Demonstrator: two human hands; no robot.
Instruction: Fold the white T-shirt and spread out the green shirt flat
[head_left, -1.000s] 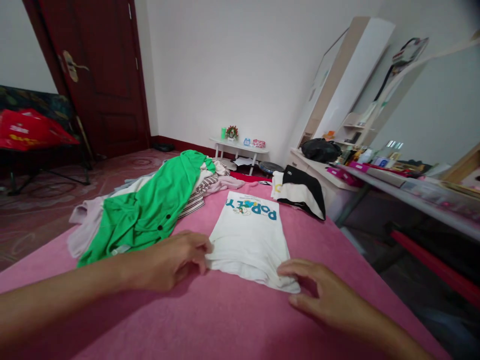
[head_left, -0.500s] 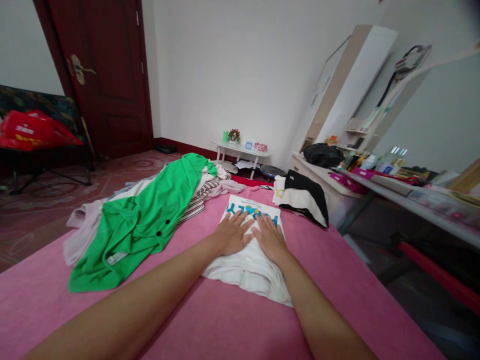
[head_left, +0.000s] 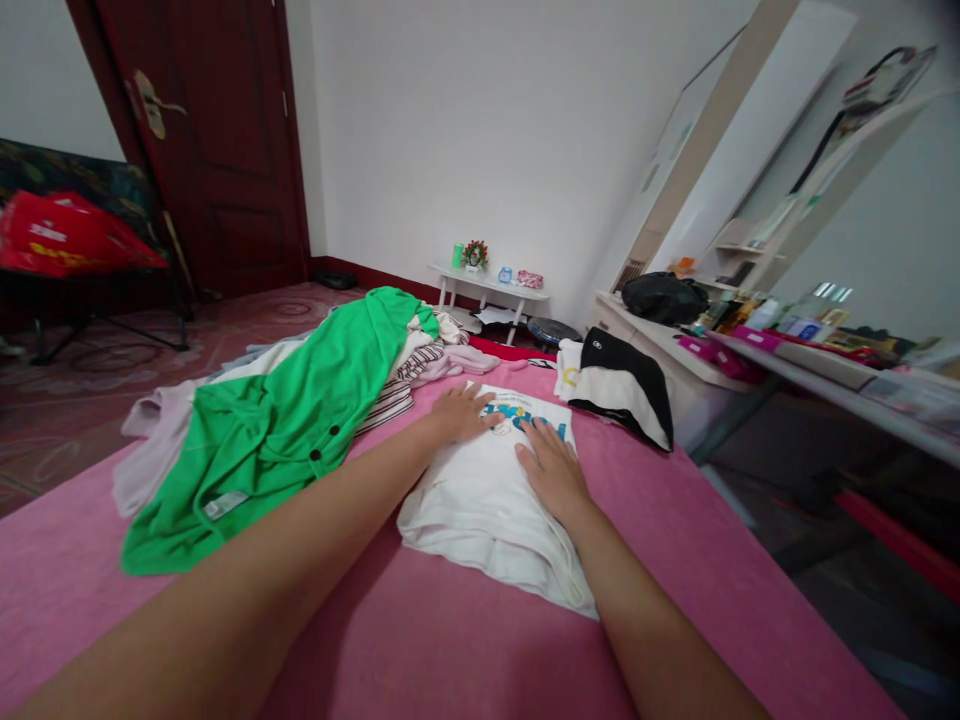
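A folded white T-shirt with blue lettering lies on the pink bed cover. My left hand rests flat on its far left corner, fingers stretched out. My right hand lies flat on the shirt's right side, just below the lettering, fingers spread. Neither hand holds anything. Both forearms reach across the cover toward the shirt.
A heap of clothes topped by a green buttoned garment lies left of the shirt. A folded black and white garment sits at the far right. A cluttered desk stands right of the bed, a small white table by the wall.
Both hands left the shirt's near edge and moved up onto its far half. Since half a second ago they have slid apart, the left toward the far left corner.
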